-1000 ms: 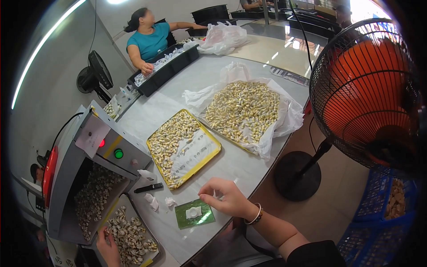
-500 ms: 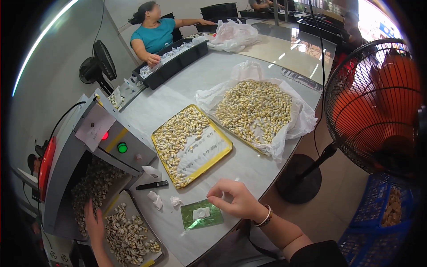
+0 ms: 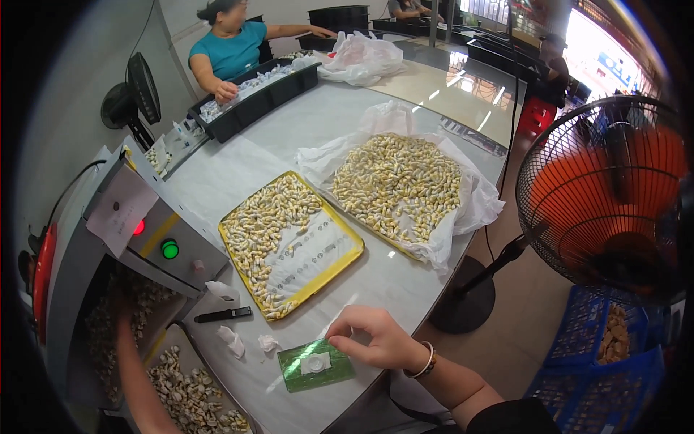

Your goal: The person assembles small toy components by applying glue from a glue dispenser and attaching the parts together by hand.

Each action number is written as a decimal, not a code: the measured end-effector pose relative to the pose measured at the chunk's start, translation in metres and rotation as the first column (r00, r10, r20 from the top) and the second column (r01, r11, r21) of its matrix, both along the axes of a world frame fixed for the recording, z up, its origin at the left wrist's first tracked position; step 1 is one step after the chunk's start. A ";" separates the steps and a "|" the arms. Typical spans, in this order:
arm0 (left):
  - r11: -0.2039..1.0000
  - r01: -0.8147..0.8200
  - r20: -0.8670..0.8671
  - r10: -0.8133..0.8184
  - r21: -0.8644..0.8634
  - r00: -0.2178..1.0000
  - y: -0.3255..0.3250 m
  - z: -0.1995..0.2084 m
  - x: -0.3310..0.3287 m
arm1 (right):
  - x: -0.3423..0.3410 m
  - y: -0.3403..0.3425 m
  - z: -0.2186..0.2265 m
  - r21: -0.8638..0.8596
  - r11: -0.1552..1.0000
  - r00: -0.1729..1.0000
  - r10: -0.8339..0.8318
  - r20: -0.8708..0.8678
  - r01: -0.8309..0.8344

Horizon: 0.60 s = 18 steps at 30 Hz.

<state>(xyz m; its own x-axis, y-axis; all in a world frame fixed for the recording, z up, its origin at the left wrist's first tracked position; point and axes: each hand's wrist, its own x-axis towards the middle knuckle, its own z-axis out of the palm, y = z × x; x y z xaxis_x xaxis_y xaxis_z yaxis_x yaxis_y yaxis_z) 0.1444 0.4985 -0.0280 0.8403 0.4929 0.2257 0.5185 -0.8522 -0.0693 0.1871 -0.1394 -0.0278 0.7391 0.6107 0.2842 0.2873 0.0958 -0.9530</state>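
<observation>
My left hand (image 3: 124, 307) reaches into the dark opening of a grey machine (image 3: 184, 239), among many small pale wrapped pieces (image 3: 100, 343). Shadow hides its fingers. My right hand (image 3: 379, 338) hovers over the near corner of the table, thumb and forefinger pinched together; whatever may be between them is too small to make out. Just beneath its fingertips lies a green plate (image 3: 289, 369) bearing a small white piece with a round disc (image 3: 315, 363). Below the machine's opening, a tray (image 3: 189, 343) holds more of the pale pieces (image 3: 186, 387).
A yellow-rimmed tray (image 3: 329, 277) and a white plastic sheet (image 3: 473, 210) hold yellow-and-white pieces. Crumpled tissues (image 3: 231, 341) and a black strap-like object (image 3: 223, 315) lie nearby. A co-worker (image 3: 231, 50) sits behind a black bin (image 3: 253, 101). A large fan (image 3: 603, 195) and blue crates (image 3: 578, 340) stand right.
My left hand has gone deeper into the machine's opening, up and away from the lower tray. My right thumb and forefinger have come closer together over the green plate. The whole view has shifted slightly.
</observation>
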 end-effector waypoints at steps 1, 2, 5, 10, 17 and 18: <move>0.998 -0.042 0.022 0.041 0.045 0.999 0.004 0.009 -0.007 | -0.001 0.001 0.001 -0.006 1.000 1.000 0.023 -0.006 -0.023; 0.993 -0.080 0.048 0.076 0.090 0.996 0.009 0.014 -0.008 | 0.001 0.002 0.003 0.004 1.000 0.999 0.025 0.023 -0.025; 0.967 -0.124 0.067 0.111 0.224 0.992 0.012 0.011 -0.003 | 0.004 0.007 0.007 -0.001 1.000 0.997 0.023 0.070 -0.023; 0.983 -0.153 0.383 0.104 0.099 0.918 0.027 0.024 -0.019 | 0.001 0.001 0.007 0.052 0.998 1.000 0.022 0.008 -0.022; 0.998 0.069 0.704 -0.040 -0.013 0.709 0.053 -0.003 -0.073 | 0.000 0.000 0.009 -0.006 1.000 0.998 -0.025 0.058 0.026; 0.979 0.176 0.822 -0.017 -0.102 0.570 -0.008 0.004 -0.046 | -0.002 -0.005 0.008 -0.005 0.999 0.997 -0.054 0.047 0.054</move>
